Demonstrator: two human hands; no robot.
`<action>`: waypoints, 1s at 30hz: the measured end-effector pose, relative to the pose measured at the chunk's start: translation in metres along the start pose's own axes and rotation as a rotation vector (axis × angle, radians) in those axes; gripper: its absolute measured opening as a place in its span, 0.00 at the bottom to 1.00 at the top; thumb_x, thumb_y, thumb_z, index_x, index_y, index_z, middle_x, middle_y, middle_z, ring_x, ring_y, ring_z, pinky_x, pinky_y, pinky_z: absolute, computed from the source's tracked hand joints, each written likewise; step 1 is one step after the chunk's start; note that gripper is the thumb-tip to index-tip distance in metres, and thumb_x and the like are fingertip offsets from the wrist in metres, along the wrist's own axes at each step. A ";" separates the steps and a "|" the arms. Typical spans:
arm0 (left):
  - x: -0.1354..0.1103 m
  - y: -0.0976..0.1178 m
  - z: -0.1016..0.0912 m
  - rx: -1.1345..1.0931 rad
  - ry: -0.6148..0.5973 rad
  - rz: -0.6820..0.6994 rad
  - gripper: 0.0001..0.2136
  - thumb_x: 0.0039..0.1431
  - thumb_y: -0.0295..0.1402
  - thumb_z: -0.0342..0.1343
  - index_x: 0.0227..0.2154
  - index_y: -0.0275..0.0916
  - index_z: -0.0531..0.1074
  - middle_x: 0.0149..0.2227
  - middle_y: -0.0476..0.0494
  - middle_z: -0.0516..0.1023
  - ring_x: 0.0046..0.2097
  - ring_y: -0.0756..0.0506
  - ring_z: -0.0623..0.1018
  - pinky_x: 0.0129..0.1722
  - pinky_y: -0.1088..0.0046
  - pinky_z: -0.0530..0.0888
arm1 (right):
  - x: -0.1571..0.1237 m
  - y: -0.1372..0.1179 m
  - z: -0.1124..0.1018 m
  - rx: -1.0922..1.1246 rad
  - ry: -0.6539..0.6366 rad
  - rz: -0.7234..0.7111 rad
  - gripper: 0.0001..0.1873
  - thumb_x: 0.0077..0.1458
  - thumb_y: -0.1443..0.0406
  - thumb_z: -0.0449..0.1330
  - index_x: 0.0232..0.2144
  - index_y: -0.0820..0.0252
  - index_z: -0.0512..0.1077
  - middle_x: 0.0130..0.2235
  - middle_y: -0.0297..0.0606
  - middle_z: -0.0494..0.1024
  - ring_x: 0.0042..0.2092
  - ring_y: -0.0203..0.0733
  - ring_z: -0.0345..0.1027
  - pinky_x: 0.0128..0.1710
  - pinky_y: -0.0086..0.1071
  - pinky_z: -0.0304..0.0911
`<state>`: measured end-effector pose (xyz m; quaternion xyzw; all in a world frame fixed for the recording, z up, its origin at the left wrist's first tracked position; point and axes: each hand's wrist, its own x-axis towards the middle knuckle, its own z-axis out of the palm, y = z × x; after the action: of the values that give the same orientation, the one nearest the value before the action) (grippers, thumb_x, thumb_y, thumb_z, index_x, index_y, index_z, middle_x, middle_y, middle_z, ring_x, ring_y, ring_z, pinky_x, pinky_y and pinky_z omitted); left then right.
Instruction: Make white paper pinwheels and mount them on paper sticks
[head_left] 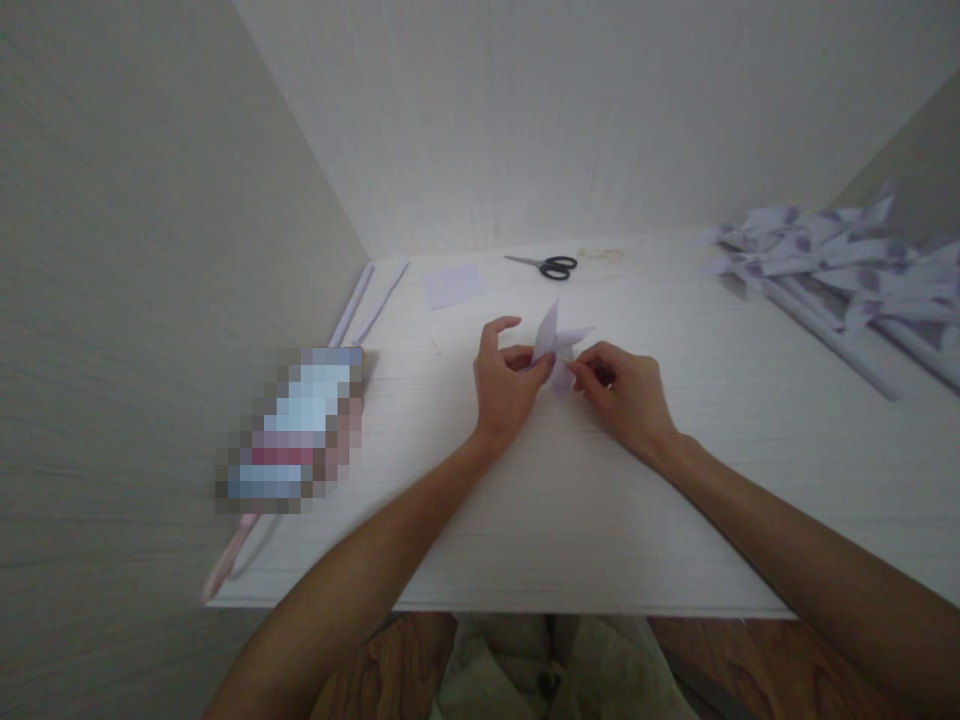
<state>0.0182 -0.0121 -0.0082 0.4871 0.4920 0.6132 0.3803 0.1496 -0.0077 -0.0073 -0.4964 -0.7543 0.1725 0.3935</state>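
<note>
A pale lilac paper pinwheel (pixel 548 330) with pointed blades is held just above the white table. My left hand (pixel 504 385) grips it between the thumb and the fingers behind, while the index finger is lifted and curled away. Close against the pinwheel's right side, my right hand (pixel 624 390) is closed in a pinch. Something small and pale seems to stick out from these fingertips towards the middle of the pinwheel, too small to make out. The paper's lower part is partly hidden by the fingers.
Black-handled scissors (pixel 556 267) lie beyond my hands, beside a lilac paper square (pixel 454 286). Rolled paper sticks (pixel 352 305) lie along the left wall, behind a blurred-out phone (pixel 304 420). Several finished pinwheels (pixel 817 250) on sticks are heaped at right. Walls enclose the table (pixel 525 540).
</note>
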 end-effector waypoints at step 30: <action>-0.001 -0.005 -0.001 0.083 -0.068 0.056 0.17 0.43 0.27 0.54 0.39 0.40 0.60 0.24 0.51 0.74 0.26 0.52 0.74 0.28 0.77 0.71 | 0.001 -0.004 -0.003 -0.148 -0.102 -0.022 0.09 0.48 0.67 0.51 0.20 0.63 0.68 0.18 0.34 0.69 0.19 0.32 0.58 0.23 0.27 0.52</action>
<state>0.0174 -0.0125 -0.0138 0.5364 0.4901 0.5858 0.3589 0.1497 -0.0090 -0.0021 -0.5063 -0.7895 0.1373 0.3187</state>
